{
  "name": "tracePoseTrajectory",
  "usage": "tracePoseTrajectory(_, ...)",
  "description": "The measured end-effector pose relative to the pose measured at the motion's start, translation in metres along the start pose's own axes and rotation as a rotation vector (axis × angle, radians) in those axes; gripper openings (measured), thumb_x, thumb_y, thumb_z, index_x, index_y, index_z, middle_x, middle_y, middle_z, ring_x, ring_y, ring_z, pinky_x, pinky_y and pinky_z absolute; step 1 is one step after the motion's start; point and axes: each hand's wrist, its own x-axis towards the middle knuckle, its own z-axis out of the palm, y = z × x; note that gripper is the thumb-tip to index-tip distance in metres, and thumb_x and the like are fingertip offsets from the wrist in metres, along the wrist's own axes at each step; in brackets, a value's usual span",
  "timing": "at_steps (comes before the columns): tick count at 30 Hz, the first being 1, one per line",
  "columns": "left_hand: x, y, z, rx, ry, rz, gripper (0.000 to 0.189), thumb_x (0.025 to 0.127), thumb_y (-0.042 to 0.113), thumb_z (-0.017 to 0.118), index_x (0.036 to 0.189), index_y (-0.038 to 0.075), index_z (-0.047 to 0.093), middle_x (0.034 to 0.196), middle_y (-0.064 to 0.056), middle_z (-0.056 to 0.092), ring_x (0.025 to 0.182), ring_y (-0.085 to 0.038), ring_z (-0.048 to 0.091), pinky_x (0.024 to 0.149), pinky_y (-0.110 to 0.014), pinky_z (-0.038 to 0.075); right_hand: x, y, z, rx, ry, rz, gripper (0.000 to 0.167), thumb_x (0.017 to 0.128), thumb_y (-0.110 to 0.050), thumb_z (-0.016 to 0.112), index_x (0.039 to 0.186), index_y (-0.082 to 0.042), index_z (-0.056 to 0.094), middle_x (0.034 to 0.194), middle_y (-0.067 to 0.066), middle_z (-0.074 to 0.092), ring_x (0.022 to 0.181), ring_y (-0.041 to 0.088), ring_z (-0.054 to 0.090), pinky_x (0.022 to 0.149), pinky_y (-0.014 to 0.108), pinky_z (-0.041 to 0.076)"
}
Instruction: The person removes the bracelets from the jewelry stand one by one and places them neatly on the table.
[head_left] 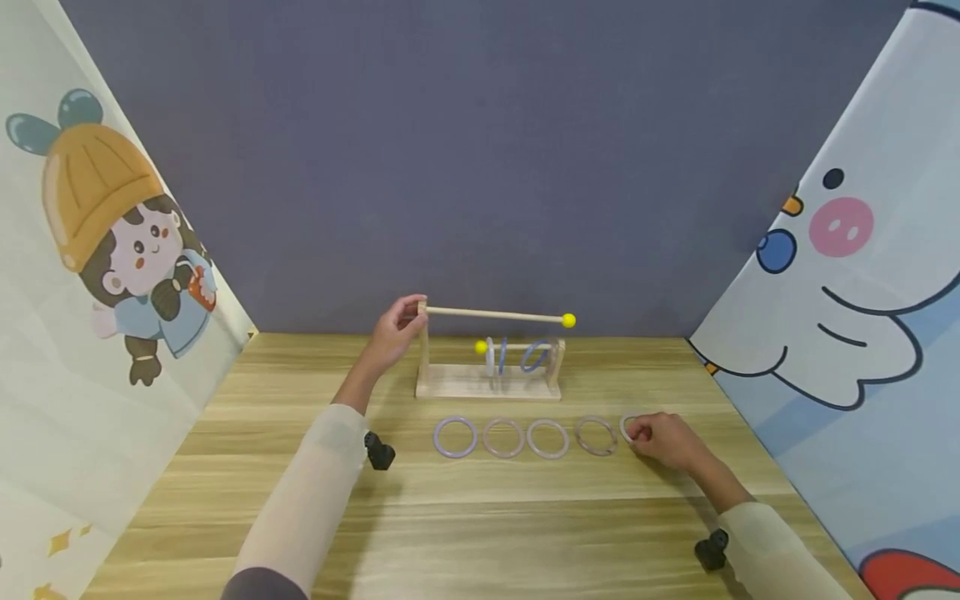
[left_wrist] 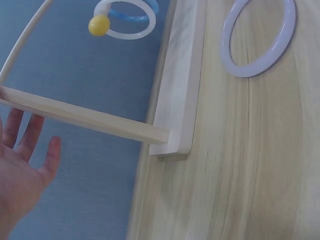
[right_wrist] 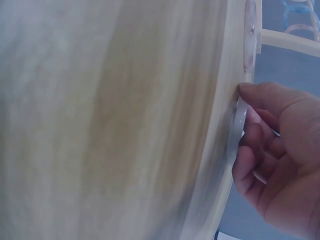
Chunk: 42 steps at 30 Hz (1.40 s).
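At the back of the table stands a wooden rack [head_left: 465, 383] with two rods, each tipped with a yellow ball. My left hand [head_left: 390, 335] holds the top of its tall left post [left_wrist: 85, 114], fingers reaching behind the wood. A white bangle [head_left: 491, 357], a blue one [head_left: 502, 358] and others hang on the lower rod, while the upper rod [head_left: 495, 314] is bare. To the right of the rack, my right hand [head_left: 667, 440] pinches a whitish bangle [right_wrist: 236, 131] between thumb and fingers, low at the tabletop. That hand partly covers the bangle in the head view.
Several bangles lie in a row before the rack, from a purple one [head_left: 455, 456] at the left to a brownish one [head_left: 596, 452] beside my right hand. A dark grey panel [head_left: 480, 167] rises behind the table [head_left: 525, 542], with printed panels on both sides.
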Motion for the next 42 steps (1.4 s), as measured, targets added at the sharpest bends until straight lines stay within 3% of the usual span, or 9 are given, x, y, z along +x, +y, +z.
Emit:
tracePoseTrajectory(6,-0.004,-0.002,-0.003,0.023,-0.047,0.005,0.055,0.103,0.022,0.062,0.152,0.009,0.042,0.138,-0.025,0.057,0.122,-0.039,0.059,0.103,-0.049,0.049,0.000,0.001,0.000,0.014,0.000,0.008,0.009,0.081,-0.015,0.079,0.082,-0.018,0.070,0.070,-0.013,0.063,0.064,-0.002,0.051,0.061,0.022,0.044)
tracePoseTrajectory(14,-0.012,-0.017,-0.004,0.129,-0.082,-0.101,0.060,0.103,0.025,0.062,0.154,0.006,0.038,0.142,-0.022,0.055,0.129,-0.040,0.056,0.107,-0.052,0.048,0.002,0.001,-0.005,0.062,-0.034,0.023,0.009,0.082,-0.016,0.079,0.084,-0.017,0.070,0.072,-0.012,0.063,0.065,-0.001,0.051,0.061,0.022,0.043)
tracePoseTrajectory(21,-0.014,-0.026,0.000,0.114,-0.106,-0.108,0.060,0.102,0.021,0.063,0.153,0.003,0.037,0.142,-0.025,0.055,0.129,-0.043,0.056,0.108,-0.052,0.048,0.010,-0.006,-0.014,0.071,0.048,0.034,0.003,0.090,-0.016,0.072,0.091,-0.014,0.073,0.077,-0.007,0.067,0.068,0.004,0.053,0.061,0.023,0.045)
tracePoseTrajectory(29,-0.017,-0.034,0.003,0.124,-0.106,-0.117,0.058,0.102,0.021,0.063,0.152,0.001,0.039,0.141,-0.025,0.055,0.130,-0.043,0.056,0.109,-0.052,0.048,0.028,-0.027,-0.020,0.098,0.146,0.005,0.010,0.095,-0.015,0.071,0.100,-0.007,0.075,0.082,-0.004,0.071,0.071,0.007,0.059,0.062,0.025,0.048)
tracePoseTrajectory(36,-0.019,-0.036,0.004,0.142,-0.090,-0.070,0.052,0.103,0.017,0.061,0.148,-0.003,0.044,0.136,-0.029,0.057,0.125,-0.046,0.058,0.105,-0.055,0.050,0.045,-0.056,-0.020,0.146,0.179,-0.014,0.016,0.097,-0.018,0.070,0.106,-0.006,0.075,0.091,0.000,0.075,0.082,0.014,0.066,0.074,0.034,0.055)
tracePoseTrajectory(42,-0.015,-0.045,0.004,0.148,-0.087,-0.051,0.050,0.103,0.019,0.062,0.146,-0.001,0.046,0.134,-0.027,0.060,0.124,-0.044,0.060,0.105,-0.054,0.050,0.064,-0.084,-0.014,0.198,0.236,-0.050,0.014,0.095,-0.016,0.072,0.105,-0.007,0.075,0.090,0.002,0.075,0.082,0.016,0.068,0.074,0.032,0.056)
